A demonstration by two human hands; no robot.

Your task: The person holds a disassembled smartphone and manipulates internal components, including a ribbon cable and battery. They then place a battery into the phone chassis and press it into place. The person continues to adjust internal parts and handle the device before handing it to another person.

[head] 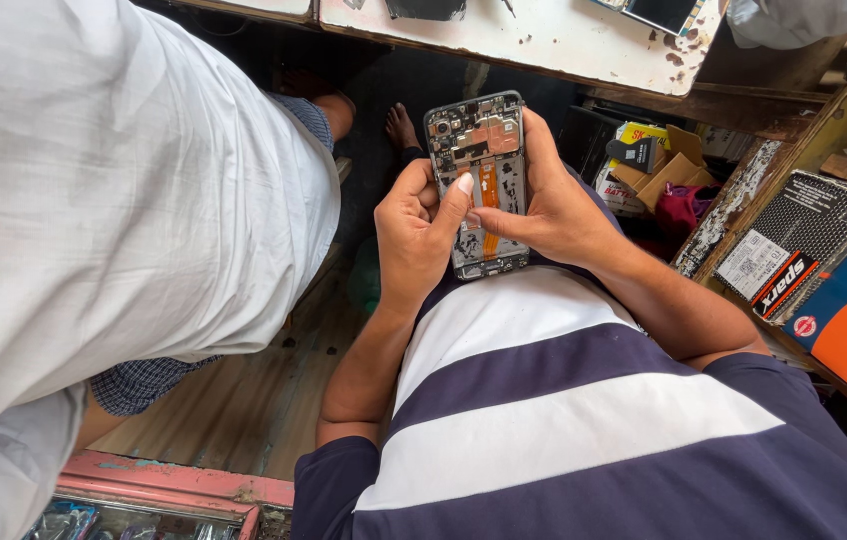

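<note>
Head view: an opened phone (481,185) with its back cover off is being held upright in front of the striped shirt (564,400), near the middle of the scene, with its circuit board, copper-coloured shield and orange flex cable exposed. The left hand (416,235) is being kept wrapped round the phone's left edge and lower end, fingers curled shut on the frame, the thumb laid across towards the orange cable. The right hand (559,205) is being kept closed on the right edge, its fingers behind the body and the thumb pressing in at the cable's lower part. The step in hand is judged to be work on the flex cable or its connector, done with both thumbs. Careful, light pressure appears to be called for next, since the ribbon looks thin and easily creased. A white-clad person (114,200) is standing close at the left; cardboard boxes (824,270) are lying at the right, and a worn white bench (544,40) is set far beyond.
</note>
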